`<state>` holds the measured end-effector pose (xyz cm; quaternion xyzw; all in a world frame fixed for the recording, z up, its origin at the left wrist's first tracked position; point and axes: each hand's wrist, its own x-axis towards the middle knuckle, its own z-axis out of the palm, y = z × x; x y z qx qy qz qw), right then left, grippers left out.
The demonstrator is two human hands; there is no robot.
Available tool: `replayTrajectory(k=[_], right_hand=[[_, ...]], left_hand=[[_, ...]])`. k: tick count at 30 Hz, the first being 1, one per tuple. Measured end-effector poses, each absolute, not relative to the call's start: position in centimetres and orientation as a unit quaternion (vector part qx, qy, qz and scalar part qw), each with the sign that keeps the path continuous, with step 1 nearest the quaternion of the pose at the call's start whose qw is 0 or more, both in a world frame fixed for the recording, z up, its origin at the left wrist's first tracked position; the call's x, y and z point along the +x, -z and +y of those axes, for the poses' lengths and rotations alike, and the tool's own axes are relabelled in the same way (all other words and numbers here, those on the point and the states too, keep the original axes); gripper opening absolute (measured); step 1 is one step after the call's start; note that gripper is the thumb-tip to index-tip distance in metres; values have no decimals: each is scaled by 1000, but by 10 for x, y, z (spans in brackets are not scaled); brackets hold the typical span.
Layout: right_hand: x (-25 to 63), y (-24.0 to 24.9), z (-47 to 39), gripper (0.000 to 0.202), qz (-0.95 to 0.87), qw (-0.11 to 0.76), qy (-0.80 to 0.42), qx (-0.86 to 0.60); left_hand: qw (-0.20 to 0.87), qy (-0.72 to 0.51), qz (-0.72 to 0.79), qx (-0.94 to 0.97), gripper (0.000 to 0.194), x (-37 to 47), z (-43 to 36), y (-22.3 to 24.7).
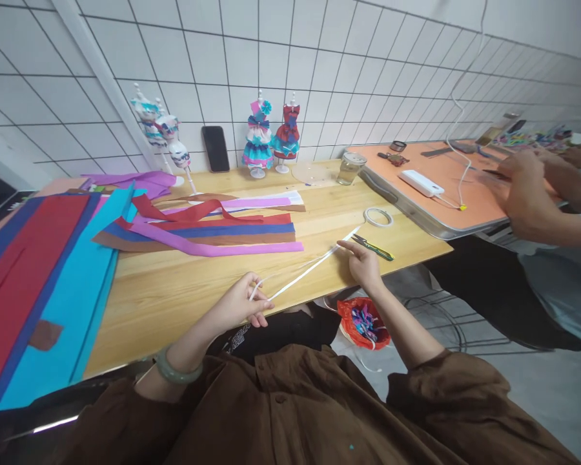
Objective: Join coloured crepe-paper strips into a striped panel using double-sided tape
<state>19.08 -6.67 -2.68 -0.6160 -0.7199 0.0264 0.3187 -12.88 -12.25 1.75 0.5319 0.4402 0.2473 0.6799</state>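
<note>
A narrow white strip (306, 272) runs slantwise above the wooden table (174, 294). Its near end is pinched between the fingers of my left hand (244, 300), which also has a thin pale strip curling round it. Further right, my right hand (363, 261) rests by the strip's far part with its index finger stretched out along it. Just beyond that hand lie yellow-green snips (375, 248). A roll of white tape (378, 217) lies flat where the strip's far end points. Purple, red, blue and brown strips (213, 236) lie left of the hands.
Large coloured sheets (43, 271) cover the table's left side. Small dressed stands (258, 139), a phone (215, 148) and a glass jar (351, 168) line the wall. A red-lined bin (365, 323) stands below. Another person's hands are over the orange table (436, 165).
</note>
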Motion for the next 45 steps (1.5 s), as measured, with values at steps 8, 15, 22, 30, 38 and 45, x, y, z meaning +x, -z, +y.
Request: replayTrajectory(k=[8, 15, 22, 30, 38, 45], right_hand=[[155, 31, -95, 52, -815, 200, -10, -544], [103, 8, -112, 53, -870, 240, -90, -421], [45, -36, -82, 29, -891, 188, -300, -284], [35, -42, -64, 34, -837, 97, -454, -290], [28, -31, -61, 34, -835, 119, -449, -294], [26, -33, -64, 29, -882, 156, -324, -304]], left_hand=[[724, -249, 422, 485, 43, -138, -132, -20], [763, -229, 407, 447, 42, -145, -129, -17], [758, -232, 404, 457, 37, -146, -128, -27], [761, -262, 411, 428, 41, -160, -129, -27], [714, -283, 474, 430, 30, -173, -135, -16], [704, -312, 488, 411, 26, -172, -137, -17]])
